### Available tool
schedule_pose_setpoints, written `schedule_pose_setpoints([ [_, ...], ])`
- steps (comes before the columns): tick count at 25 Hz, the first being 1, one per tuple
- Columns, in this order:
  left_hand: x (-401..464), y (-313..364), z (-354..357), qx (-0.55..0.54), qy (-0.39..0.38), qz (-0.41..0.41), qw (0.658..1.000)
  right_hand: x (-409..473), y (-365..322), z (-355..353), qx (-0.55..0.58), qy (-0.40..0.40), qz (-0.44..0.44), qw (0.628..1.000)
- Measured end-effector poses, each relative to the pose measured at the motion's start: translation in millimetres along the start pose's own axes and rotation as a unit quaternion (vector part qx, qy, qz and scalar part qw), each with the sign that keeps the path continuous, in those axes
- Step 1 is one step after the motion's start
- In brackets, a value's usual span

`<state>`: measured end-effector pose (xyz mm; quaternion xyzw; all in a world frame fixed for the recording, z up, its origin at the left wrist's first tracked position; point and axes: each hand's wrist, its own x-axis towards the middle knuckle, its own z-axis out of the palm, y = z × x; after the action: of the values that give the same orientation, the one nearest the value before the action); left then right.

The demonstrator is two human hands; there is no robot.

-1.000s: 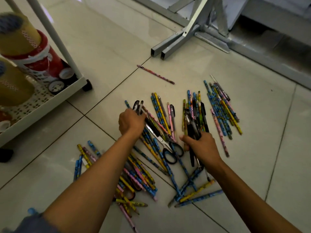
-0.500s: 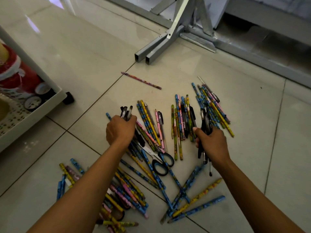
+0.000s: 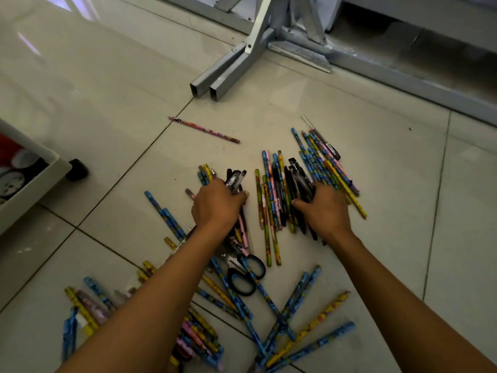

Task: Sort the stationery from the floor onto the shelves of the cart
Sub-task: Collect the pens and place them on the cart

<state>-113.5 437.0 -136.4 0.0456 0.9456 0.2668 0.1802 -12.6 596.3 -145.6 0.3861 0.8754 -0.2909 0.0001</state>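
Note:
Many patterned pencils [image 3: 271,211] and black pens lie scattered on the tiled floor. My left hand [image 3: 216,204] grips a small bundle of black pens [image 3: 236,179] whose tips stick out above my fingers. My right hand [image 3: 324,208] grips another bundle of black pens [image 3: 300,181], low over the middle pile. A pair of scissors with black and blue handles [image 3: 246,275] lies just below my left wrist. One pink pencil [image 3: 204,129] lies apart, further up the floor. The white cart's lowest shelf [image 3: 32,179] shows at the left edge.
A grey metal frame foot [image 3: 223,76] rests on the floor ahead, with a metal rail [image 3: 403,76] behind it. The cart's black wheel [image 3: 76,169] stands at the left. More pencils [image 3: 304,327] are strewn near my forearms, at bottom centre and bottom left.
My left hand has moved right across the pile with its pens. My right hand has dropped back onto the middle pile with its bundle. The view has shifted right, leaving less of the cart visible.

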Motion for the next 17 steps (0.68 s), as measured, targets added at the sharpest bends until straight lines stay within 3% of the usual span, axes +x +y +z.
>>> schedule_pose_setpoints([
  [4, -7, 6, 7, 0.078, 0.028, 0.039, 0.996, 2, 2, -1, 0.013, -0.026, 0.031, 0.999],
  [11, -15, 8, 14, 0.129, 0.037, 0.095, 0.986, -5, -5, -5, -0.12, -0.015, -0.015, 0.993],
  [17, -17, 3, 10, -0.02, 0.031, 0.035, 0.999, -8, 1, -14, 0.132, 0.01, 0.061, 0.989],
])
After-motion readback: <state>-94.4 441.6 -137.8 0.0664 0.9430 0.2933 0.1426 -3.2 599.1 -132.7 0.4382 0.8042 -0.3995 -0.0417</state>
